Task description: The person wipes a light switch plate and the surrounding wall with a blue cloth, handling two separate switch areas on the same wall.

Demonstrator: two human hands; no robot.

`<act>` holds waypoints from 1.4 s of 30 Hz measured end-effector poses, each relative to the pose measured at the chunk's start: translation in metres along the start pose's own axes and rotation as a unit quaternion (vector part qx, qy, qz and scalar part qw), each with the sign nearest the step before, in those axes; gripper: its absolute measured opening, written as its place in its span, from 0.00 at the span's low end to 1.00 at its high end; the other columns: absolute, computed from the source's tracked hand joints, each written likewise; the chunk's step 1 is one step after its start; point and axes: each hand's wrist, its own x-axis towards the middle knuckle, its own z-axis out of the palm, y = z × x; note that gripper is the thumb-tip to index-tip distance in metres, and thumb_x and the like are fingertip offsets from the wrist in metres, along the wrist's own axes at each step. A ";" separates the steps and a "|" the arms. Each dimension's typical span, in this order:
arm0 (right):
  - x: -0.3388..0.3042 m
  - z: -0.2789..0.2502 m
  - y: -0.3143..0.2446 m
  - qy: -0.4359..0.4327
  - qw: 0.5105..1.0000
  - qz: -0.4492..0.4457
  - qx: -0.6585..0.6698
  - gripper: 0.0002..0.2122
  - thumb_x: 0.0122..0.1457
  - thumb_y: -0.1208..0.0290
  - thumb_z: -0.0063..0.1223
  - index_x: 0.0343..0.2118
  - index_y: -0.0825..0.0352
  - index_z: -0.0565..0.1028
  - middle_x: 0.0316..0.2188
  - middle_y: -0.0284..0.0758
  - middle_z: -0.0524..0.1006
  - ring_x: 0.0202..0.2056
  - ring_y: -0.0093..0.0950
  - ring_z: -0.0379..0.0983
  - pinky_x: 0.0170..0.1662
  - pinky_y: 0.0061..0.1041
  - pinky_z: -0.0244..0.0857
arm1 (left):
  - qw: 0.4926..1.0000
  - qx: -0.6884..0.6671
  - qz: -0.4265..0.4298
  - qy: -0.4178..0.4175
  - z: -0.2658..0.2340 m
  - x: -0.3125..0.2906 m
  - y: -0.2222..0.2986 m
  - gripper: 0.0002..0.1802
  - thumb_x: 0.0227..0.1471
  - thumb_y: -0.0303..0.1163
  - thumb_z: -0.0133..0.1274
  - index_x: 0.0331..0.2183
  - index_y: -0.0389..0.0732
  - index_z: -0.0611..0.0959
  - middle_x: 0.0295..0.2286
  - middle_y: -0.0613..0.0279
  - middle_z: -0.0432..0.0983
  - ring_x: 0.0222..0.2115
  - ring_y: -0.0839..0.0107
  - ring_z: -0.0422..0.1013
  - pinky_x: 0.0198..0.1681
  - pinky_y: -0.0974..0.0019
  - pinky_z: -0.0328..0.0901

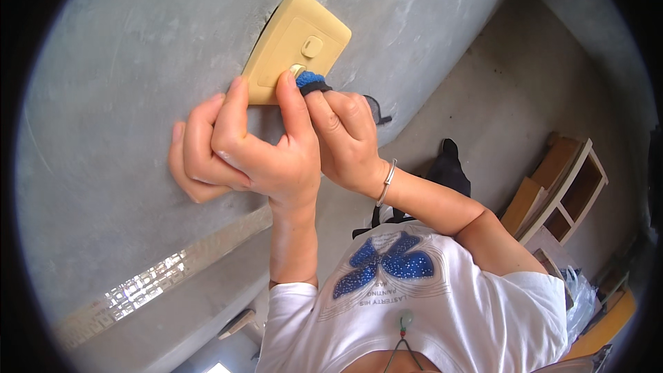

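Observation:
A yellowed wall switch with two small rockers is mounted on the grey wall. At its lower corner is my left hand, thumb against the lower rocker and index finger on the plate's edge, the other fingers curled. My right hand, wearing a silver bangle, pinches a small blue fuzzy pad with a black edge. The pad touches the switch beside the lower rocker. My fingers and the pad cover the plate's bottom part, and the right thumb is hidden behind my left hand.
Grey plastered wall surrounds the switch. A dark oval object shows behind my right hand. To the right, a wooden shelf unit and a clear plastic bag stand on the floor. A strip of shiny tiles runs at lower left.

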 end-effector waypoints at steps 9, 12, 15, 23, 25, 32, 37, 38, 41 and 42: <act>0.005 -0.010 0.006 -0.025 0.999 -0.019 -0.039 0.22 0.44 0.78 0.56 0.47 0.65 0.75 0.36 0.30 0.73 0.31 0.29 0.67 0.33 0.27 0.59 | 1.000 0.005 0.005 -0.001 0.002 -0.003 -0.001 0.21 0.46 0.46 0.65 0.37 0.47 0.76 0.38 0.69 0.67 0.45 0.65 0.61 0.51 0.54 0.50; 0.018 -0.008 0.007 -0.003 0.999 -0.025 -0.028 0.21 0.44 0.77 0.56 0.46 0.64 0.76 0.36 0.30 0.74 0.32 0.28 0.68 0.32 0.27 0.59 | 1.000 0.000 0.007 -0.006 0.002 -0.005 -0.002 0.21 0.46 0.47 0.65 0.37 0.47 0.76 0.38 0.69 0.67 0.45 0.64 0.61 0.51 0.54 0.50; 0.019 -0.010 0.010 -0.005 0.999 -0.031 -0.037 0.20 0.45 0.77 0.56 0.46 0.63 0.76 0.36 0.29 0.74 0.32 0.27 0.68 0.32 0.27 0.59 | 1.000 0.001 0.008 -0.004 0.003 -0.003 -0.002 0.21 0.46 0.47 0.65 0.37 0.47 0.76 0.38 0.69 0.67 0.45 0.64 0.61 0.50 0.54 0.51; 0.018 -0.010 0.014 -0.011 0.997 -0.061 -0.040 0.22 0.43 0.76 0.55 0.47 0.62 0.76 0.36 0.26 0.74 0.33 0.26 0.68 0.32 0.25 0.59 | 1.000 -0.005 0.000 -0.012 0.002 -0.004 -0.002 0.21 0.46 0.46 0.65 0.38 0.47 0.76 0.38 0.69 0.67 0.46 0.64 0.61 0.50 0.54 0.51; 0.011 -0.014 0.017 -0.031 0.996 -0.063 -0.049 0.22 0.43 0.76 0.55 0.46 0.61 0.77 0.36 0.26 0.74 0.32 0.26 0.68 0.32 0.26 0.59 | 1.000 -0.008 0.000 -0.012 0.001 -0.004 -0.002 0.21 0.46 0.45 0.66 0.38 0.47 0.77 0.38 0.69 0.67 0.46 0.64 0.61 0.50 0.54 0.50; 0.015 -0.012 0.023 -0.019 0.995 -0.076 -0.063 0.22 0.43 0.75 0.55 0.45 0.59 0.77 0.35 0.25 0.74 0.32 0.25 0.68 0.32 0.25 0.58 | 1.000 -0.012 0.000 -0.019 0.000 -0.003 -0.003 0.22 0.45 0.45 0.66 0.38 0.46 0.77 0.38 0.69 0.67 0.46 0.64 0.61 0.51 0.54 0.50; 0.015 -0.016 0.027 -0.026 0.994 -0.087 -0.067 0.22 0.43 0.75 0.55 0.45 0.58 0.77 0.35 0.25 0.74 0.32 0.25 0.68 0.33 0.25 0.58 | 1.000 -0.012 0.003 -0.015 0.001 -0.002 -0.002 0.22 0.45 0.45 0.66 0.38 0.46 0.76 0.38 0.69 0.67 0.46 0.64 0.61 0.51 0.54 0.50; 0.024 -0.016 0.022 -0.019 0.994 -0.083 -0.063 0.22 0.42 0.75 0.55 0.45 0.57 0.77 0.35 0.24 0.74 0.32 0.25 0.68 0.33 0.25 0.58 | 1.000 -0.012 0.001 -0.020 0.000 -0.003 -0.003 0.22 0.45 0.45 0.66 0.38 0.46 0.76 0.38 0.69 0.67 0.46 0.64 0.61 0.51 0.54 0.50; 0.027 -0.017 0.022 -0.018 0.994 -0.081 -0.069 0.22 0.42 0.75 0.55 0.45 0.57 0.77 0.35 0.24 0.74 0.32 0.25 0.68 0.33 0.24 0.58 | 1.000 -0.006 0.002 -0.021 0.000 -0.003 -0.004 0.21 0.46 0.45 0.66 0.38 0.46 0.76 0.38 0.69 0.67 0.46 0.64 0.61 0.51 0.54 0.50; 0.024 -0.018 0.025 -0.021 0.994 -0.083 -0.074 0.22 0.42 0.76 0.55 0.45 0.57 0.77 0.35 0.24 0.74 0.32 0.25 0.68 0.32 0.24 0.59 | 1.000 -0.008 0.005 -0.017 0.000 -0.002 -0.005 0.21 0.46 0.45 0.66 0.38 0.46 0.76 0.38 0.68 0.67 0.46 0.64 0.61 0.51 0.54 0.51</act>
